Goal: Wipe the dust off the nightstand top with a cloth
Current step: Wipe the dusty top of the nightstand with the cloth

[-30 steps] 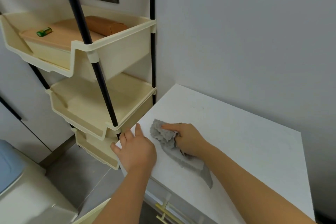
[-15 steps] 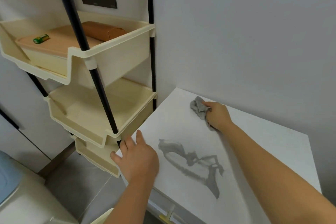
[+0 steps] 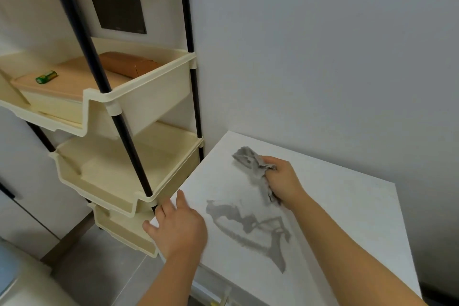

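Observation:
The white nightstand top fills the lower right, set against the grey wall. My right hand is closed around a crumpled grey cloth and presses it on the top near the back left corner. A grey smeared mark lies on the surface in front of that hand. My left hand rests flat, fingers spread, on the front left corner of the top and holds nothing.
A cream tiered rack with black poles stands close against the nightstand's left side; its upper tray holds a box, a brown pouch and a green battery. A gold drawer handle shows below the front edge. Grey floor lies lower left.
My right hand swept the cloth from the front left of the top toward the back near the wall, leaving a grey smear, then drew slightly back. My left hand stayed on the corner.

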